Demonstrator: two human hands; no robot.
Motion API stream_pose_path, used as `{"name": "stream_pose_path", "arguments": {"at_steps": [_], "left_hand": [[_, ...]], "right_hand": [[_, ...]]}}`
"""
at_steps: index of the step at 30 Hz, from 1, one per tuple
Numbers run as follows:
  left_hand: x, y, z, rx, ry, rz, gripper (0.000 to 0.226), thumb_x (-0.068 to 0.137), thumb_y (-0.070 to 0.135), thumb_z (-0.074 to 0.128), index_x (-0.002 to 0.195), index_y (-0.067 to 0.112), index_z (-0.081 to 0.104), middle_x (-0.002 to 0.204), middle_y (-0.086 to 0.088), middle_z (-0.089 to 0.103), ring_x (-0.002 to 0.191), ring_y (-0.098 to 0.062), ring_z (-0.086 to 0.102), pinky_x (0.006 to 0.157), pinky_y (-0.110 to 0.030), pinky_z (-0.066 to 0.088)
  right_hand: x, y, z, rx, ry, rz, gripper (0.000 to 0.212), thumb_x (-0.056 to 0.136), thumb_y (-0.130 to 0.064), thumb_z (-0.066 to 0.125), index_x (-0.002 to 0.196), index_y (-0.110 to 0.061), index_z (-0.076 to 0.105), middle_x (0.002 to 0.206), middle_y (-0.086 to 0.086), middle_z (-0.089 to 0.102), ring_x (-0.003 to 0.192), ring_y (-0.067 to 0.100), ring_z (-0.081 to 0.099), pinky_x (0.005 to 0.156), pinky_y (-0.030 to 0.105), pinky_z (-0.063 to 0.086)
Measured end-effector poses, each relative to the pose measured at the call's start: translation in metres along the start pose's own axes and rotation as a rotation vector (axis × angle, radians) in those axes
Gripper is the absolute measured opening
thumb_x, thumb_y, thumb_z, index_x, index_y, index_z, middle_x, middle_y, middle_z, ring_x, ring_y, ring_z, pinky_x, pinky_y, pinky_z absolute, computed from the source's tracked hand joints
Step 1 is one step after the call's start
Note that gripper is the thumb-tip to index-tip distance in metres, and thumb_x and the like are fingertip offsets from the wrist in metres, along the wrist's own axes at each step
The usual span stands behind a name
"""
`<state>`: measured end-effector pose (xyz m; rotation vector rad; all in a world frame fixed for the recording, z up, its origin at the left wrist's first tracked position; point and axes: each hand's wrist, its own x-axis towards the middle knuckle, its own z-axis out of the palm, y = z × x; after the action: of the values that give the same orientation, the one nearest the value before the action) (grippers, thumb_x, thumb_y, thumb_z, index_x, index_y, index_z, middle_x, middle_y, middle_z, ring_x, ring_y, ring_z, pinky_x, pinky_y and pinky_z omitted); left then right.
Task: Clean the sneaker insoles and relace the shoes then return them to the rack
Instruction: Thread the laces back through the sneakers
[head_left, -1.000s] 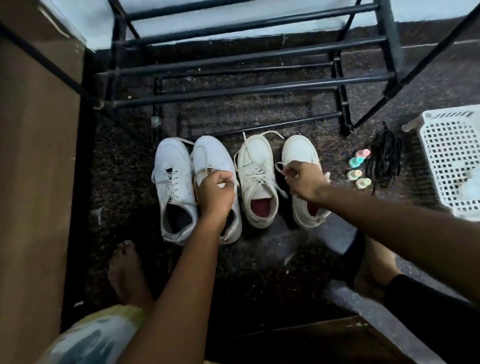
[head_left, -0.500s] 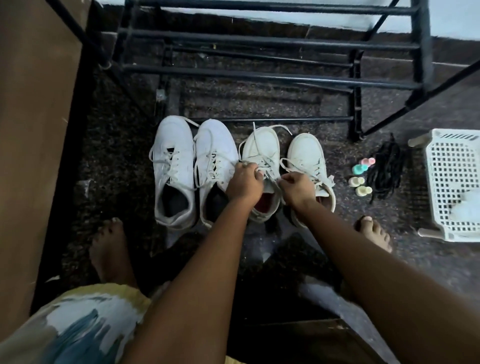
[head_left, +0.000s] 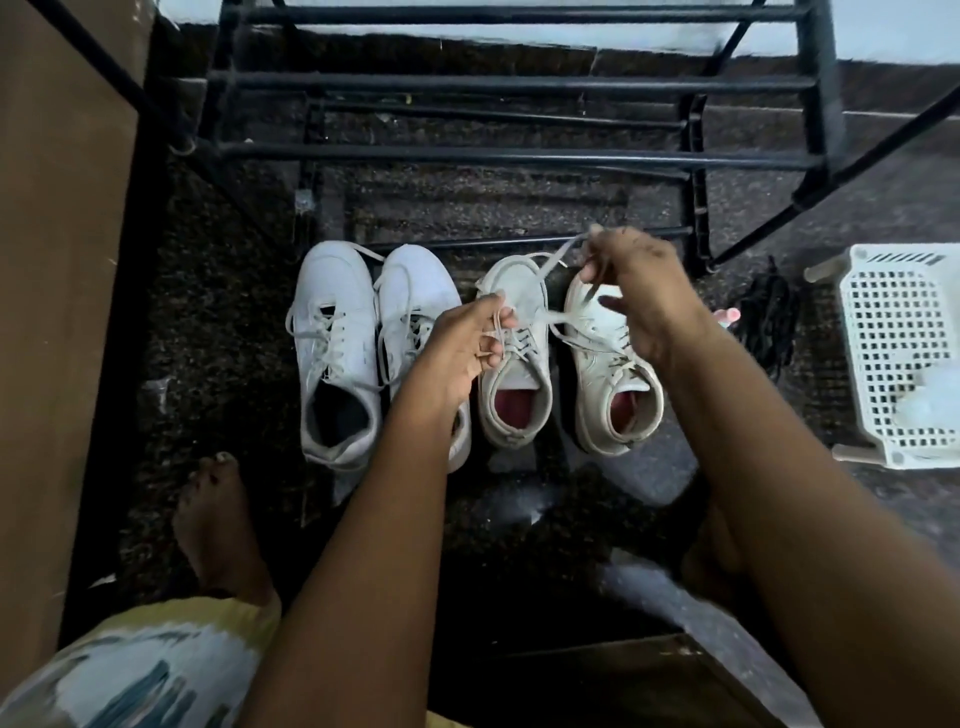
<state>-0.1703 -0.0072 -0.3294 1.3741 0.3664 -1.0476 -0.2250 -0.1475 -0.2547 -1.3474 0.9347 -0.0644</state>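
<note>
4 sneakers, basket on floor

A: How are the white sneakers finished?
B: Smooth, faintly glossy leather-like uppers are shown; the laces are woven cloth.
A: And the rack?
B: Black painted metal tubing is seen; the basket is moulded matt plastic, the floor speckled stone.

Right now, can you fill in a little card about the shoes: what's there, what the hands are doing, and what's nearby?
Shoes: two pairs side by side, white pair on the left, cream pair on the right with red insides
Hands: left hand pinches a cream lace looped round its fingers; right hand grips lace higher up, above the cream pair
Rack: black rack stands behind the shoes
Nearby: white basket and black laces on the right
</note>
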Motion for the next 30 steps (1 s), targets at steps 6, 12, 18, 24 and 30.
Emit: {"name": "stream_pose_path", "arguments": {"at_steps": [6,12,18,24,30], "left_hand": [[-0.015,0.033,0.003,-0.002,-0.102,0.05,0.027,0.095,0.036,0.051,0.078,0.018,0.061,0.066,0.007,0.052,0.051,-0.006,0.038,0.052,-0.019,0.032],[-0.037,0.07,0.005,0.142,-0.155,0.346,0.023,0.098,0.027,0.047,0.085,0.017,0.064,0.069,0.008,0.051,0.054,-0.005,0.039,0.05,-0.016,0.031],[-0.056,0.094,0.025,0.152,-0.151,0.608,0.024,0.098,0.021,0.047,0.081,0.02,0.063,0.07,0.009,0.062,0.054,-0.003,0.041,0.05,-0.014,0.032],[-0.076,0.121,0.033,0.157,-0.137,0.823,0.022,0.1,0.016,0.041,0.085,0.016,0.058,0.084,0.001,0.067,0.055,-0.005,0.045,0.052,-0.017,0.035],[-0.066,0.112,0.066,0.573,-0.11,1.041,0.021,0.09,0.024,0.056,0.096,0.011,0.072,0.098,0.0,0.071,0.095,-0.011,0.062,0.085,-0.03,0.05]], "right_hand": [[-0.002,-0.04,-0.005,0.219,-0.108,-0.086,0.025,0.097,-0.011,0.045,0.081,-0.014,0.063,0.052,-0.005,0.049,0.049,0.009,0.048,0.06,0.026,0.044],[-0.004,-0.054,-0.007,0.206,-0.088,-0.204,0.016,0.095,-0.007,0.05,0.087,-0.013,0.063,0.064,-0.001,0.06,0.06,0.012,0.055,0.062,0.026,0.048],[-0.005,-0.042,0.008,0.109,-0.045,-0.202,0.02,0.095,-0.006,0.052,0.081,-0.011,0.065,0.061,0.0,0.056,0.044,0.008,0.045,0.049,0.025,0.041],[-0.003,-0.028,0.009,-0.211,-0.208,-0.217,0.021,0.091,0.0,0.05,0.096,-0.008,0.069,0.074,0.005,0.061,0.047,0.001,0.044,0.044,0.016,0.036],[-0.01,-0.017,0.021,-0.35,-0.421,-0.358,0.03,0.072,-0.017,0.057,0.066,0.012,0.051,0.056,0.012,0.046,0.05,0.021,0.033,0.05,0.034,0.025]]}}
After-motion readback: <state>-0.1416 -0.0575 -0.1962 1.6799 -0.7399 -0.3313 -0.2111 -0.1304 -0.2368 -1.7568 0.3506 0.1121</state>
